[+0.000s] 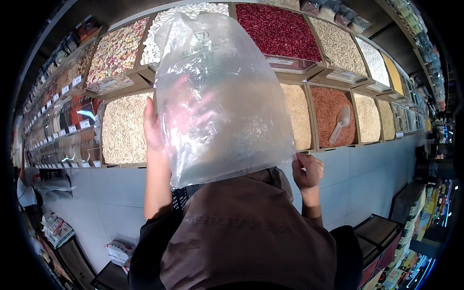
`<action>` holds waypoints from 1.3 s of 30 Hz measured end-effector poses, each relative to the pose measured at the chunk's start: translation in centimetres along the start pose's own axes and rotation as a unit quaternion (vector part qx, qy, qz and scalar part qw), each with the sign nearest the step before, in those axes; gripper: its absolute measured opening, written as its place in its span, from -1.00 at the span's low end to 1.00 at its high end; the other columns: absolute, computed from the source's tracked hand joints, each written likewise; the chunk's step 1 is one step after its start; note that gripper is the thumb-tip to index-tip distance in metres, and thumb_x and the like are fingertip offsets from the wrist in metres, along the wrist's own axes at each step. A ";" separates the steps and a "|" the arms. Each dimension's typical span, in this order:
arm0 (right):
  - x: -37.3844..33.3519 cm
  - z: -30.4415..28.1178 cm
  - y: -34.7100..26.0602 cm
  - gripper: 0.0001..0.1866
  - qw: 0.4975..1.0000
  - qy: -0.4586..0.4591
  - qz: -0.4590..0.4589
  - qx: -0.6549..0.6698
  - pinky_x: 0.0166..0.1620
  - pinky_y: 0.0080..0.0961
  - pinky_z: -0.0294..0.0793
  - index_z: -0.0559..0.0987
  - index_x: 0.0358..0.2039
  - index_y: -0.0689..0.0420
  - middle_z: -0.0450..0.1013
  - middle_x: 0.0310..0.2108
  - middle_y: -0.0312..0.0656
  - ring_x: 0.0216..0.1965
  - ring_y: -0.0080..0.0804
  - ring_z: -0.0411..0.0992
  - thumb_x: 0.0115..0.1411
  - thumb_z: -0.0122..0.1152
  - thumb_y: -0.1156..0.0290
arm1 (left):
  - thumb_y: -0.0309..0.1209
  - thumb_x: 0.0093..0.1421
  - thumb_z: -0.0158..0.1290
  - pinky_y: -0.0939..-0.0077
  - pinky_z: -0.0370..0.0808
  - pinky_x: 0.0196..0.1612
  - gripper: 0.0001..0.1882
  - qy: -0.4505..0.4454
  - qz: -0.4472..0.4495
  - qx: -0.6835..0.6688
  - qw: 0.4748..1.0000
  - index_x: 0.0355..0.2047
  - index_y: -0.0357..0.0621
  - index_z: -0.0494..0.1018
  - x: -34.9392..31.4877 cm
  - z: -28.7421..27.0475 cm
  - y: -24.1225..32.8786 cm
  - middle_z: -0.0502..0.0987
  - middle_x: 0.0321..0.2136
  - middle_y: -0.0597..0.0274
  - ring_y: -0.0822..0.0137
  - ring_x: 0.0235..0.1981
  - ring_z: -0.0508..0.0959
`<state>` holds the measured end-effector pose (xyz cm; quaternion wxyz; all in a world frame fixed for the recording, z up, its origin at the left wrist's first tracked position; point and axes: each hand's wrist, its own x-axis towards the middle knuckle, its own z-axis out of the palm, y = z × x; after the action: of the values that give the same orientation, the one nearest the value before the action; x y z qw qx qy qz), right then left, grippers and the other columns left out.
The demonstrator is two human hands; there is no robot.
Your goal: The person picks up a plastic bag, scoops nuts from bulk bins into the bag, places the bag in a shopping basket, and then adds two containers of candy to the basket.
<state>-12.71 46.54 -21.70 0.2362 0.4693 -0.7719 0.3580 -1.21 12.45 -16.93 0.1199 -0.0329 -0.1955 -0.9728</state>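
A large clear plastic bag (227, 106) with faint green print hangs upright and puffed out before me, hiding part of the bins. My right hand (309, 170) is closed, pinching the bag's lower right corner between thumb and fingers. At the bag's left edge is my left hand (153, 128), its thumb pointing up outside the bag. The fingers of that hand show blurred through the plastic, spread apart against it. Nearest to the left hand lies a bin of pale oat-like flakes (123, 128). Right of the bag, a reddish-brown grain bin (321, 101) holds a clear scoop (342, 123).
Dark red beans (278, 31), white beans (151, 41) and colourful mixed pieces (116, 48) fill the upper bins. Labelled clear bins (72, 111) line the left. A black basket (179, 198) is by my left forearm. Dark low stands (379, 229) stand behind on the right.
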 end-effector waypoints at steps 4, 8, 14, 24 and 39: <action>-2.6 1.2 1.4 -0.80 0.987 -0.035 0.150 0.039 -0.50 -0.45 0.41 0.55 -0.27 0.27 0.45 -0.58 -0.08 -0.64 -0.32 0.42 0.04 0.28 0.61 | -0.36 0.27 0.09 -0.04 0.38 0.20 -0.25 0.141 0.052 0.312 0.938 0.36 -0.20 -0.03 0.5 3.1 -4.4 0.32 0.19 -0.15 -0.06 0.21 0.37; -4.6 1.8 4.9 -0.75 0.899 -0.023 0.374 0.226 -0.26 -0.51 0.46 0.50 -0.12 0.32 0.52 -0.38 -0.11 -0.44 -0.40 0.48 0.31 0.08 0.40 | -0.61 0.22 0.06 0.12 0.41 0.15 -0.34 0.055 0.002 0.260 0.964 0.30 -0.27 0.08 -0.8 3.5 -8.5 0.46 0.07 -0.11 0.03 0.10 0.49; -2.5 -0.6 5.9 -0.09 0.464 -0.126 0.639 0.601 0.23 -0.20 0.31 0.12 0.34 0.26 0.24 0.25 0.04 0.21 -0.10 0.29 0.34 -0.45 -0.33 | -0.65 0.17 0.06 0.23 0.47 0.08 -0.40 -0.012 -0.038 0.192 0.981 0.23 -0.32 0.19 -5.7 3.6 -15.1 0.53 -0.02 -0.13 0.09 0.04 0.54; -6.1 -5.3 10.1 -0.45 0.548 -0.402 0.442 0.585 -0.41 -0.49 0.61 0.33 0.22 0.24 0.57 -0.19 -0.05 -0.36 -0.37 0.59 0.22 0.20 0.47 | -0.52 0.27 0.02 0.36 0.64 -0.24 -0.51 0.213 -0.126 0.372 0.894 0.20 -0.27 0.25 -12.9 6.2 -21.1 0.57 -0.09 -0.04 0.13 -0.18 0.65; -6.9 -2.4 7.2 -0.83 0.609 -0.457 0.343 0.550 -0.33 -0.55 0.51 0.69 -0.32 0.30 0.62 -0.34 -0.11 -0.45 -0.53 0.52 0.17 0.15 0.57 | -0.57 0.24 -0.01 0.65 0.46 -0.59 -0.80 0.423 0.099 0.317 0.843 -0.27 -0.35 0.62 -29.0 6.8 -26.0 0.62 -0.42 0.07 0.48 -0.61 0.53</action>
<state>-15.99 54.41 -27.44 -0.5899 0.3147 -0.5425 0.5086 20.62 44.79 -23.56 0.2904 0.4024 -0.4190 -0.7604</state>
